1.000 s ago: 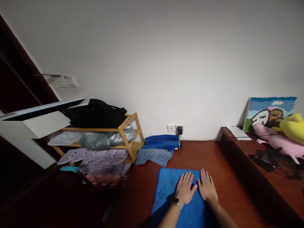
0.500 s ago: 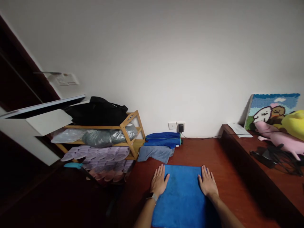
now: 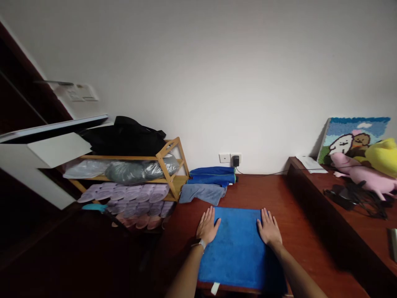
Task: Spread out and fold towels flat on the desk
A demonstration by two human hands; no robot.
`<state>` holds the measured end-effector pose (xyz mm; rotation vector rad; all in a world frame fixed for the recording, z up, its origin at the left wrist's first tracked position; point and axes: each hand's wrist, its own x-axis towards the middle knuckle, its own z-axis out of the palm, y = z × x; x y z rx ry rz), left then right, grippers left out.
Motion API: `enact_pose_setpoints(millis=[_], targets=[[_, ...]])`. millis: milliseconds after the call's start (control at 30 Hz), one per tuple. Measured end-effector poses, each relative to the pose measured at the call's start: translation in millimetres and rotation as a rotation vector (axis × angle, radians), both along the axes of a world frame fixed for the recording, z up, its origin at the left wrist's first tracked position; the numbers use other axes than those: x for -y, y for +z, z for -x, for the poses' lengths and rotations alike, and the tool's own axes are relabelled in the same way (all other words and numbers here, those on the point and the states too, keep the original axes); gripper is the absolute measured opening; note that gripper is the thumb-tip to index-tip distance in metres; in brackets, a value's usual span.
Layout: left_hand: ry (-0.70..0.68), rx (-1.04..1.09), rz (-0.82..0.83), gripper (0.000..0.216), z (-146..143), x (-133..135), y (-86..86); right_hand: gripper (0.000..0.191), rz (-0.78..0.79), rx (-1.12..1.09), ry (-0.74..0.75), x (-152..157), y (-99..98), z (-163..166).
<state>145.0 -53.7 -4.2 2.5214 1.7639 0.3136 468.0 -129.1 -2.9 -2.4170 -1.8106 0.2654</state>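
Observation:
A blue cloth (image 3: 237, 248) lies flat and spread on the reddish-brown table (image 3: 252, 192), with a small white tag (image 3: 215, 288) at its near edge. My left hand (image 3: 207, 226) rests palm down on its far left corner, fingers stretched out; a watch is on that wrist. On the far right corner lies my right hand (image 3: 269, 228), also flat with its fingers apart. Neither hand grasps anything. Just beyond the cloth, a crumpled grey-blue cloth (image 3: 203, 193) sits near the wall, and a folded blue cloth (image 3: 212, 176) is behind it.
A wooden rack (image 3: 173, 165) at left holds slippers (image 3: 151, 193), plastic-wrapped bundles and a black bag (image 3: 125, 136). On the raised ledge at right are a pink plush toy (image 3: 359, 174), a yellow plush, black cables (image 3: 366, 198) and a dog picture (image 3: 356, 138). A charger (image 3: 236, 161) is plugged into the wall.
The view has tipped slightly downward, so the scene sits higher and the cloth's near edge and white tag now show. Both hands stay flat on the cloth's far corners.

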Motion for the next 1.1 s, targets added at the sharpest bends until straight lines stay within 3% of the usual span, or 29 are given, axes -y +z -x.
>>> enact_pose_setpoints(millis=[1100], targets=[[-0.009, 0.028, -0.034, 0.075, 2.3, -5.4, -4.8, 0.073, -0.009, -0.033, -0.007, -0.7, 2.3, 1.4]])
